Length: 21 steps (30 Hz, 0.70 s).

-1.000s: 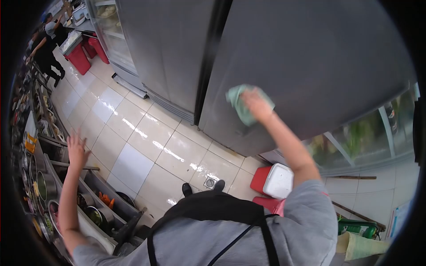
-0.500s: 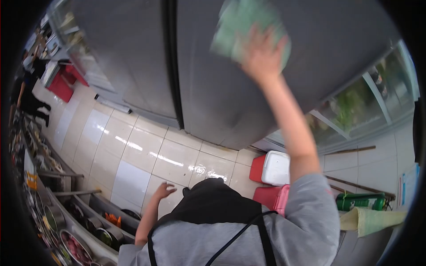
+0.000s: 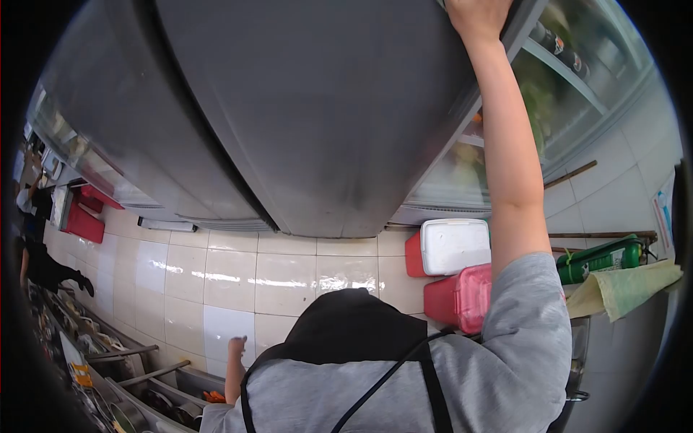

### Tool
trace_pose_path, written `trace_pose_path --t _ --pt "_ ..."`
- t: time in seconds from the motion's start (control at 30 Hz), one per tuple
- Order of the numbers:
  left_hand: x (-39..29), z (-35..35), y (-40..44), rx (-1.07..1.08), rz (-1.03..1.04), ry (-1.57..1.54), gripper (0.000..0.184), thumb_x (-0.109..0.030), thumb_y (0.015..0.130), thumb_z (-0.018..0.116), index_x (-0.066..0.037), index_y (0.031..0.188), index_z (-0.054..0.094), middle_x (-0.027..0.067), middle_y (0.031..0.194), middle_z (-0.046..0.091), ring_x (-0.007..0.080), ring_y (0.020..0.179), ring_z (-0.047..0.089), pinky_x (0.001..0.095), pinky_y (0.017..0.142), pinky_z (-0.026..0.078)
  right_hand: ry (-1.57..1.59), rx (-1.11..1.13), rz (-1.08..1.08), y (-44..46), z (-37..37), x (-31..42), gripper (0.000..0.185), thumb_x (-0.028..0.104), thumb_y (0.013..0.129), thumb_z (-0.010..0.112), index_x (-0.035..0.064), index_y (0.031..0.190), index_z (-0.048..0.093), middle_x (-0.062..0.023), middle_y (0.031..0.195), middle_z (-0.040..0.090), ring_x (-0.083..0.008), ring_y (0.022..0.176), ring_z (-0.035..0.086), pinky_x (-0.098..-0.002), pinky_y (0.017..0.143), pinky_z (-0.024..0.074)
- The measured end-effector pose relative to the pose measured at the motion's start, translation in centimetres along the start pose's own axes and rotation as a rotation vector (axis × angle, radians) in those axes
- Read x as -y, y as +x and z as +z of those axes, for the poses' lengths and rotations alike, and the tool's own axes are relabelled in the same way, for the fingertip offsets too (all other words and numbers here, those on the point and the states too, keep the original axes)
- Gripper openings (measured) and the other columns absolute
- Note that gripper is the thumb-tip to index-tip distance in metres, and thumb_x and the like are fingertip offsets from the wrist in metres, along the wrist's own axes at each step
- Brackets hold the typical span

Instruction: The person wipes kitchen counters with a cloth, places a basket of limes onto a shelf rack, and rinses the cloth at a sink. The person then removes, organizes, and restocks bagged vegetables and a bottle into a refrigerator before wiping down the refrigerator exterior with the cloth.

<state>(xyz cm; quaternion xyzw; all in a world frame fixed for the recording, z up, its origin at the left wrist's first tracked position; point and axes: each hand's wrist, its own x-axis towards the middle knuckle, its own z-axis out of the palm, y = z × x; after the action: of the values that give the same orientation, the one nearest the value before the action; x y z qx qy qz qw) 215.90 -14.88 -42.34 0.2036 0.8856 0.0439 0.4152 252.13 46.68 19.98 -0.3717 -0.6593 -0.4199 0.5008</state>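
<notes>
At the top edge of the view, my right hand (image 3: 482, 18) is raised against the right edge of a dark grey cabinet door (image 3: 325, 94). Its fingers run out of the frame, so their grip is hidden, and no green cloth shows around it. Beside that door edge is a glass-fronted display fridge (image 3: 520, 130) with greenery and a dark bottle inside. My left hand (image 3: 237, 346) hangs low over the tiled floor (image 3: 281, 274), holding nothing, its fingers loosely bent and partly apart.
A red cooler box with a white lid (image 3: 455, 245) and a pink-red bin (image 3: 462, 299) stand right of me. A cloth (image 3: 624, 289) hangs by a green container (image 3: 599, 260). Counters with pans (image 3: 130, 415) line the lower left. Another person (image 3: 47, 270) stands far left.
My right hand has moved up and right from the middle of the door to its edge; the green cloth under it has gone out of sight. The view has turned; my left hand appears lower.
</notes>
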Motion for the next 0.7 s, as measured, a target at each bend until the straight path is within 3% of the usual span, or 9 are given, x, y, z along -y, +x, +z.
trace_pose_path --t 0.07,0.1,0.13,0.2,0.33,0.4,0.5,0.57,0.7 --pt "-2.2 -0.5 1.7 -0.089 0.185 -0.225 0.034 -0.035 0.077 0.059 -0.002 0.087 0.061 0.0099 0.061 0.058 0.0176 0.051 0.056 0.0319 0.041 0.044 0.086 -0.178 0.049 0.2 1.4 -0.7 0.071 0.057 0.085 0.024 0.0049 0.133 0.021 -0.0219 0.139 0.013 -0.04 0.128 0.008 -0.0533 0.103 0.005" --pt "-6.2 -0.9 0.7 -0.125 0.024 -0.402 0.033 -0.034 0.076 0.061 -0.003 0.086 0.062 0.0087 0.061 0.058 0.0168 0.051 0.056 0.031 0.042 0.044 0.116 -0.008 -0.004 -2.5 1.2 -0.9 0.055 0.038 0.081 0.047 -0.0033 0.116 0.042 -0.0321 0.125 0.032 -0.0505 0.115 0.028 -0.0612 0.095 0.0186" --pt "-7.9 -0.8 0.8 -0.118 0.095 -0.412 0.032 -0.033 0.075 0.062 -0.003 0.086 0.062 0.0091 0.063 0.059 0.0178 0.054 0.058 0.0307 0.047 0.045 0.223 -0.248 0.004 -6.2 0.9 1.3 0.051 0.029 0.083 0.043 -0.0032 0.121 0.036 -0.0356 0.127 0.025 -0.0533 0.117 0.022 -0.0618 0.095 0.0172" --pt "-10.1 0.2 2.0 -0.13 0.273 -0.366 0.031 -0.032 0.074 0.064 -0.003 0.085 0.063 0.0103 0.068 0.062 0.0197 0.062 0.06 0.0302 0.056 0.047 0.175 0.032 0.1 -18.1 1.7 2.6 0.052 0.021 0.074 0.052 -0.0035 0.117 0.038 -0.0334 0.125 0.028 -0.0538 0.114 0.026 -0.0618 0.09 0.0244" --pt "-12.1 1.6 1.0 -0.081 0.406 -0.22 0.032 -0.033 0.073 0.064 -0.004 0.084 0.064 0.0118 0.075 0.064 0.0217 0.072 0.062 0.0314 0.065 0.048 0.166 0.685 0.367 -44.8 0.1 5.7 0.058 0.023 0.076 0.053 -0.003 0.124 0.034 -0.0316 0.128 0.027 -0.0488 0.121 0.02 -0.0589 0.1 0.012" --pt "-10.3 2.4 0.6 -0.046 0.399 -0.17 0.032 -0.035 0.074 0.063 -0.005 0.084 0.064 0.0116 0.075 0.064 0.0216 0.071 0.062 0.0317 0.065 0.048 0.239 1.017 0.507 -47.4 -2.8 6.7 0.058 0.031 0.079 0.052 -0.0049 0.122 0.037 -0.0329 0.127 0.027 -0.0427 0.125 0.017 -0.0555 0.102 0.0086" --pt "-4.6 3.2 1.6 -0.026 0.831 0.353 0.027 -0.029 0.071 0.061 -0.011 0.091 0.063 0.0113 0.077 0.063 0.0252 0.076 0.062 0.0352 0.065 0.049 0.198 0.734 0.665 -46.4 1.9 5.4 0.059 0.035 0.081 0.05 -0.0091 0.119 0.038 -0.034 0.125 0.029 -0.0416 0.124 0.018 -0.056 0.101 0.009" --pt "0.2 4.4 3.1 -0.039 0.935 0.615 0.024 -0.028 0.072 0.058 -0.012 0.09 0.062 0.0115 0.078 0.063 0.0257 0.078 0.061 0.0366 0.066 0.05 0.377 0.898 0.823 -34.6 -0.5 3.3 0.063 0.039 0.085 0.044 -0.0142 0.117 0.036 -0.0407 0.111 0.038 -0.049 0.108 0.036 -0.0516 0.098 0.0175" --pt "2.2 2.4 0.4 -0.055 1.003 0.805 0.026 -0.032 0.08 0.048 -0.01 0.084 0.061 0.0113 0.07 0.063 0.0251 0.069 0.062 0.0386 0.064 0.049 0.272 0.401 0.51 -32.5 1.6 3.7 0.057 0.037 0.082 0.048 -0.0104 0.113 0.04 -0.0338 0.108 0.043 -0.0446 0.107 0.038 -0.0524 0.094 0.023"
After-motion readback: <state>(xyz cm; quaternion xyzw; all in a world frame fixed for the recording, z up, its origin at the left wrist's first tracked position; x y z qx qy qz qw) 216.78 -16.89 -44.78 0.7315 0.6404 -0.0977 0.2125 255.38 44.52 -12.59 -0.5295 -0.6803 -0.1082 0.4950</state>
